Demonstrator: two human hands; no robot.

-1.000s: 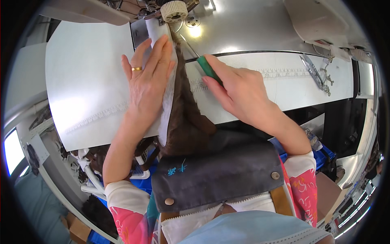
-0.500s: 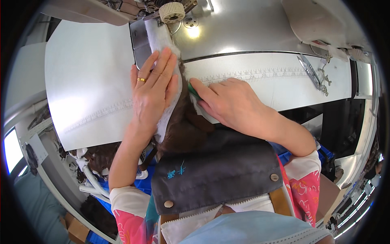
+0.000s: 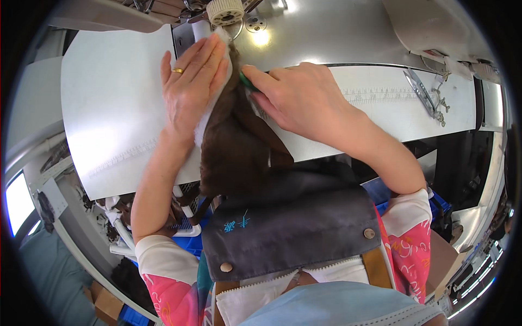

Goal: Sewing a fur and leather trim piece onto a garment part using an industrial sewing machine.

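The left hand (image 3: 193, 81) lies flat and open, fingers together, over the pale edge (image 3: 202, 126) of a brown fur piece (image 3: 231, 155), seemingly to steady it; the right hand (image 3: 307, 95) closes around a green-handled tool (image 3: 246, 81) at the fur's other side, perhaps to control its tip, which is hidden; the fur runs from near the white ridged wheel (image 3: 225, 12) across the counter (image 3: 119, 98) toward the dark apron (image 3: 288, 214), its length apparently supported there.

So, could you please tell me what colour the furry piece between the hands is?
The furry piece is dark brown, with white beside the left hand; head view.
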